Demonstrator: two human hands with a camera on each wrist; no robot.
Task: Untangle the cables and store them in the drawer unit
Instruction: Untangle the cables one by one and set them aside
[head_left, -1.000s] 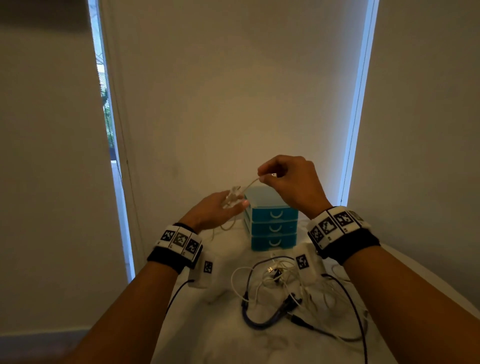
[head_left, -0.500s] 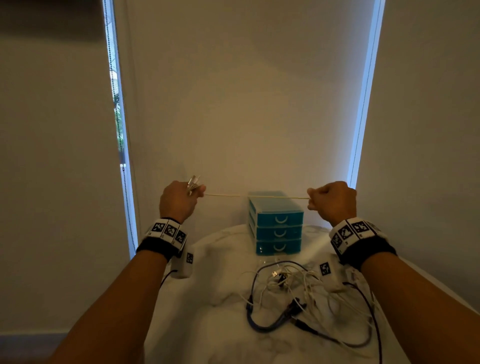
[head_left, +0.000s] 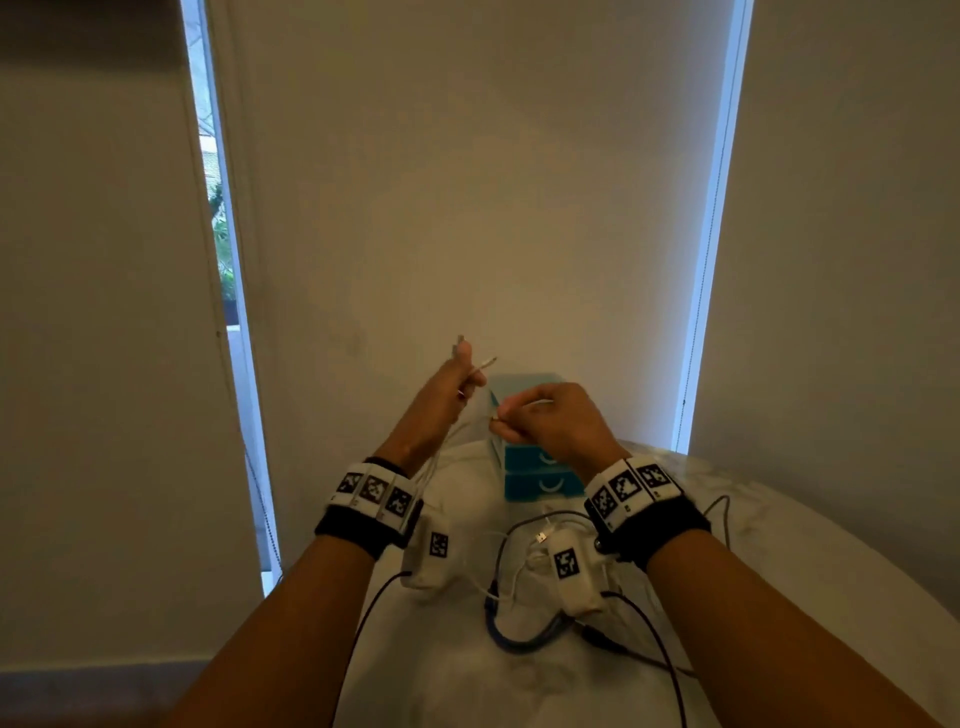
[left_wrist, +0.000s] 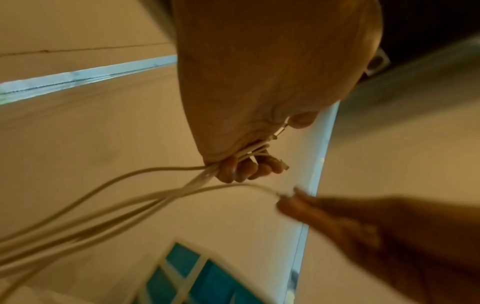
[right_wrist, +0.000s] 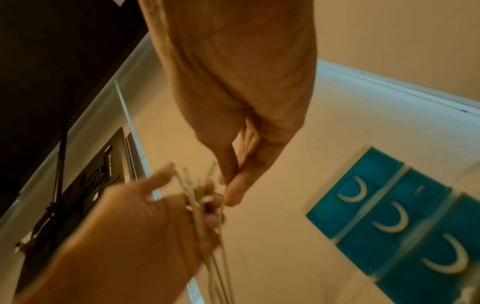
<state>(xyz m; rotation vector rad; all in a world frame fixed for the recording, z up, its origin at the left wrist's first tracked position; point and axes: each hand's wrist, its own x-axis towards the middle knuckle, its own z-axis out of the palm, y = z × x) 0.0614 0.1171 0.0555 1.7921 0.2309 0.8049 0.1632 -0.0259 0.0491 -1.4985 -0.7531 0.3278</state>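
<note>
Gripping a folded bundle of white cable (head_left: 470, 375) in my left hand (head_left: 448, 395); right hand (head_left: 550, 421) pinches a loop of the same cable beside it, both raised above the table (head_left: 779, 561).
Blue three-drawer unit (head_left: 537, 480) stands behind the hands, visible drawers closed. Tangle of black and white cables (head_left: 524, 597) lies on the table, unsorted. Judgement: one cable nearly coiled, nothing visibly stored, most work left.

Black wristbands (head_left: 358, 530) carry white tag-marked camera mounts (head_left: 631, 486).
</note>
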